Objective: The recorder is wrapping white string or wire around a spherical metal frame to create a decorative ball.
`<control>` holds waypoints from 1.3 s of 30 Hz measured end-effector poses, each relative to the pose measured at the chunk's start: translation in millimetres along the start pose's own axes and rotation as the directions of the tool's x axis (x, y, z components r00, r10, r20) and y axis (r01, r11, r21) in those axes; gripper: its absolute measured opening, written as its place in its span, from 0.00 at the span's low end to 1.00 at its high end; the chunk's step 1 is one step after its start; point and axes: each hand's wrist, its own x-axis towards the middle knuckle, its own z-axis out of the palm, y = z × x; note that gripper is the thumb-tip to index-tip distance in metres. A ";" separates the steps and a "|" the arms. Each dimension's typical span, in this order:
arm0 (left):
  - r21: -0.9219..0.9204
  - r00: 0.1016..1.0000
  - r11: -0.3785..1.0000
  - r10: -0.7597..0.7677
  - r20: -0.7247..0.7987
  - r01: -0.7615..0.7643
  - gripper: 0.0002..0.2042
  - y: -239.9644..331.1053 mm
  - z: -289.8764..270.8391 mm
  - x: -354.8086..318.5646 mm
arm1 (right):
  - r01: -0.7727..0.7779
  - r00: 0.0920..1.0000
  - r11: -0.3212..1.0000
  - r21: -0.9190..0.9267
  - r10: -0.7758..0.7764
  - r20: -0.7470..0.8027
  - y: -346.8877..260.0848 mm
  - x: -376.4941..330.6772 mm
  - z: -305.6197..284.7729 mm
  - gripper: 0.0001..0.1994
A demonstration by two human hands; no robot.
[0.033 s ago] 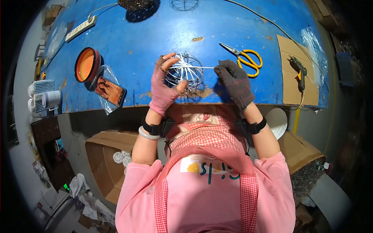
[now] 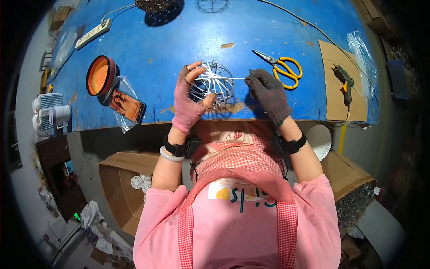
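Note:
A round wire ball, partly wound with white strips, sits near the front edge of the blue table. My left hand, in a pink fingerless glove, grips its left side, fingers over the top and thumb near the bottom. From the ball a white strip runs taut to the right. Its far end is pinched in my right hand, which wears a dark glove; the fingertips are partly hidden. Just beyond that hand lie scissors with yellow handles, their blades parted.
On cardboard at the right rests a glue gun. To the left are an orange bowl, a phone and a power strip. A dark woven ball and a bare wire frame stand at the far edge.
My right hand has shifted very slightly left, toward the ball, still pinching the strip. My left hand and the ball look unchanged.

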 end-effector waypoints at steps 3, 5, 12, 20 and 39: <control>-0.028 1.000 1.000 -0.009 -0.012 0.008 0.29 -0.7 1.4 -2.3 | 0.128 0.989 0.959 -0.252 -0.105 0.103 12.1 10.2 6.7 0.14; -0.034 1.000 0.999 -0.002 -0.008 0.001 0.29 -1.7 1.3 -3.2 | 0.256 0.964 0.895 -0.365 -0.208 0.164 30.7 17.4 14.4 0.14; -0.136 0.997 0.990 -0.047 -0.059 0.038 0.33 -12.9 2.8 -14.8 | 0.611 0.773 0.677 -0.411 -0.398 0.493 26.9 36.8 17.5 0.12; -0.391 0.967 0.885 -0.225 0.119 0.254 0.53 6.7 5.1 -17.1 | 0.713 0.702 0.599 -0.365 -0.599 0.386 -5.6 12.7 -25.5 0.12; 0.312 0.925 0.914 0.144 0.350 -0.260 0.29 38.3 8.6 23.4 | 0.404 0.908 0.610 -0.682 -0.358 0.217 -23.6 38.2 -40.5 0.15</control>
